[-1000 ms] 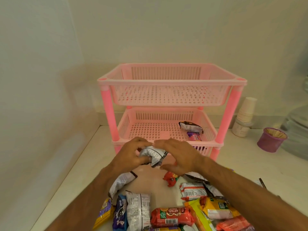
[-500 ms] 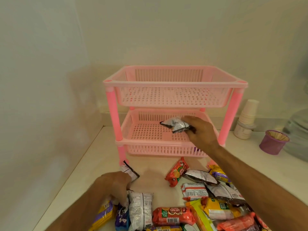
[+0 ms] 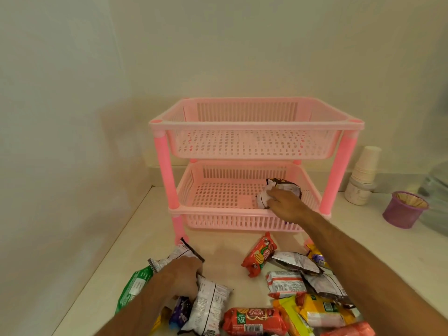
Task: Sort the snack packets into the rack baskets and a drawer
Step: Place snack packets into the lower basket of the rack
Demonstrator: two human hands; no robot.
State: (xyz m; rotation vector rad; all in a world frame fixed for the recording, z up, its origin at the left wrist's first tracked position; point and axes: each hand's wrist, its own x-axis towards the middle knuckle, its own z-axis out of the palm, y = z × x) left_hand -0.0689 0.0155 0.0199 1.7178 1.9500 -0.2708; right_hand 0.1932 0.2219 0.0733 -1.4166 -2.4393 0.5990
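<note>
The person is reaching the right hand over the front rim of the pink rack's lower basket, its grip curling round a crumpled silver packet being set down beside a brown-edged packet lying there, seemingly to group like with like. The left hand is resting down on the loose packets heaped on the table, fingers curling onto a white packet, probably lining up the next pick; the upper basket is holding nothing visible
</note>
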